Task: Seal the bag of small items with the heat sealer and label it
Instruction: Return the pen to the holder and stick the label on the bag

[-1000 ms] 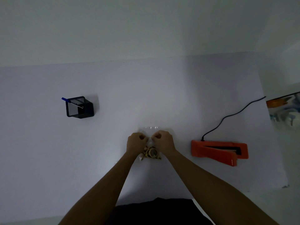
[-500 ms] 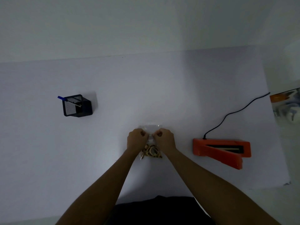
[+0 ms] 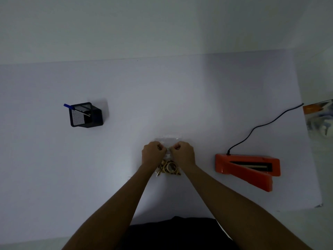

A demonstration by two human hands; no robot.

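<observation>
**On the table, both hands grip the clear bag**

Near the front edge of the white table [image 3: 54, 159], the clear bag [image 3: 168, 141] lies flat, with the small tan items [image 3: 169, 167] collected in its near end. The left hand [image 3: 152, 154] and the right hand [image 3: 183, 154] rest on the bag side by side, and the fingers of both are closed on its middle part. To the right of the bag stands the orange heat sealer [image 3: 248, 168], apart from it, and its black cable [image 3: 261, 127] runs away to the far right. Far to the left of the bag is a black mesh pen holder [image 3: 85, 115] with a blue pen [image 3: 75, 110] inside.
</observation>
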